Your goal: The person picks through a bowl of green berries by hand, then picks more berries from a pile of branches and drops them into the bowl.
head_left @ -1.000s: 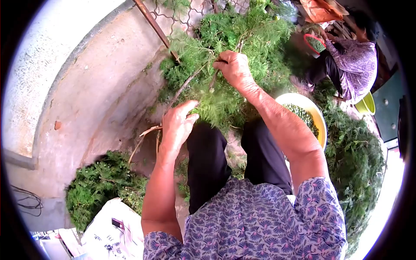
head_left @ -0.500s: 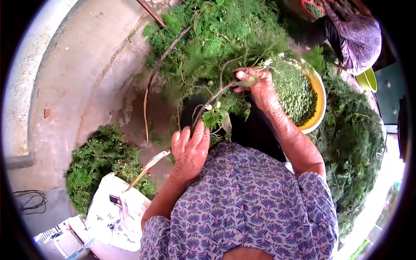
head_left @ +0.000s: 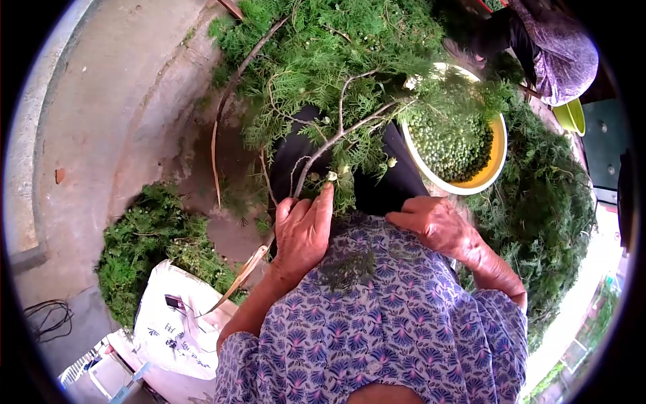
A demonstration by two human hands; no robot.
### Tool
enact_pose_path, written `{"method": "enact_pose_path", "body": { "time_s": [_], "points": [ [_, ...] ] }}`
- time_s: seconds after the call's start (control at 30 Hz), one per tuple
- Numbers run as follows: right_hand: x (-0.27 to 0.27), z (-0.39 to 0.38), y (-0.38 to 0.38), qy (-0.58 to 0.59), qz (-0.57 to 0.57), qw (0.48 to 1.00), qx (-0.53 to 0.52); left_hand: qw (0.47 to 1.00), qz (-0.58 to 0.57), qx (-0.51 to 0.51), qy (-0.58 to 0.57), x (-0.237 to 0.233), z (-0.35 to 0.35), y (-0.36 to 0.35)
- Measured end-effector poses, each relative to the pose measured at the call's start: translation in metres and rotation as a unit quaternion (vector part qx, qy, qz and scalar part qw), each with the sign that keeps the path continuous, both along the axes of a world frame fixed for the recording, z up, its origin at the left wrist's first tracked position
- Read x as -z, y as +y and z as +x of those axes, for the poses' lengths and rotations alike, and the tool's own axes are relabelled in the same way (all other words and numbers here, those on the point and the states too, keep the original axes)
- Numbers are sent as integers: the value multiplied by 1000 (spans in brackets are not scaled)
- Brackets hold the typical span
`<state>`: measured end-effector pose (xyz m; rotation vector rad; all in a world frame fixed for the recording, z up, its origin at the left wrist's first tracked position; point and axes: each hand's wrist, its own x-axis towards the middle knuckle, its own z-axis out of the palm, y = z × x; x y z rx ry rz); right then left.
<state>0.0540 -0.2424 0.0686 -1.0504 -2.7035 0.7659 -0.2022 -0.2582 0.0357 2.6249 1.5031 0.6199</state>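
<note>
1. Concrete ground (head_left: 121, 121) curves round the seated person. A heap of green cuttings (head_left: 148, 249) lies to the left, and a yellow bowl (head_left: 496, 168) of green berries (head_left: 451, 145) sits to the right.
2. Head view: the left hand (head_left: 303, 232) is closed around the foot of a leafy branch (head_left: 336, 138). The branch's long axis runs up and to the right, away from that hand towards the bowl.
3. The right hand (head_left: 437, 225) lies palm down on the lap, just beside the left and half curled. Whether it holds anything cannot be told.
4. Half a second ago the right hand was up among the branch's tips by the bowl. It has since dropped, while the left keeps its grip.
</note>
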Motion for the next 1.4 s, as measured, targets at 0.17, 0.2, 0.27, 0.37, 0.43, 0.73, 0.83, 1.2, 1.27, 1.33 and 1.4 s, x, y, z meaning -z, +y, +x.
{"method": "enact_pose_path", "body": {
  "time_s": [0.17, 0.2, 0.27, 0.37, 0.43, 0.73, 0.83, 1.2, 1.27, 1.33, 1.4],
  "points": [
    [-11, -3, 15, 73, 63, 991, 96, 999, 33, 33, 26, 6, 0, 2],
    [-12, -13, 23, 123, 72, 983, 113, 999, 33, 33, 25, 7, 0, 2],
    [-5, -39, 33, 217, 50, 965, 139, 998, 40, 36, 18, 9, 0, 2],
    [15, -67, 44, 171, 56, 975, 132, 999, 30, 33, 20, 10, 0, 3],
    [22, -74, 48, 93, 74, 986, 116, 999, 25, 30, 8, 7, 2, 3],
    [29, -68, 25, 196, -49, 951, 234, 999, 22, 34, 12, 17, 0, 5],
    [23, -64, 22, 147, -67, 964, 209, 999, -21, 48, 16, 14, 1, 5],
    [12, -73, 38, 278, -62, 943, 172, 997, -39, 60, 21, 14, -2, 4],
    [10, -79, 33, 180, -81, 966, 168, 996, -69, 37, 47, 15, 1, 4],
    [18, -76, 32, 132, -87, 974, 164, 998, -35, 60, -10, 14, -2, 4],
    [25, -67, 27, 283, -46, 937, 202, 997, -40, 51, -36, 6, 0, 4]
  ]
}}
